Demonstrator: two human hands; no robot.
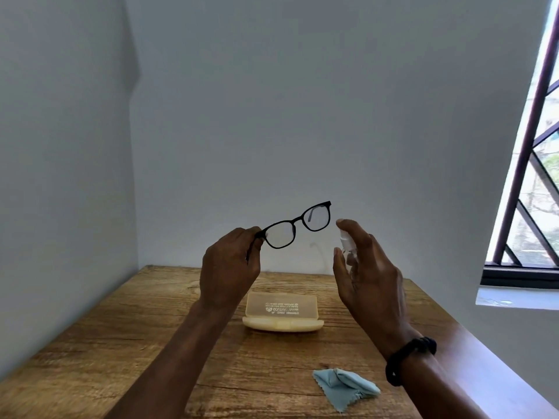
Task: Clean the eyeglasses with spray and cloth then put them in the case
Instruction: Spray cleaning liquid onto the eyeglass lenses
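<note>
1. Left hand (pixel 230 267): fingers curled, with thumb and forefinger pinching the left end of the eyeglasses (pixel 298 225), raised above the wooden table (pixel 90 343).
2. Eyeglasses: black frame, held in the air, slanting up and to the right from the left fingertips. The free end is near the right forefinger but apart from it.
3. Case (pixel 282 314): pale yellow and open, its printed lid upright. It lies on the table below both sets of fingers, between the forearms.
4. Cloth (pixel 344 388): light blue and crumpled, on the table well below the right fingers.
5. Spray bottle (pixel 348 252): small and clear with a white head, upright inside the right fingers.
6. Right hand (pixel 372 267): fingers wrapped round the bottle, forefinger over its head, thumb along the near side. There is a black band (pixel 408 358) on the wrist.
7. Window (pixel 532 176): barred, to the right of the right fingers.
</note>
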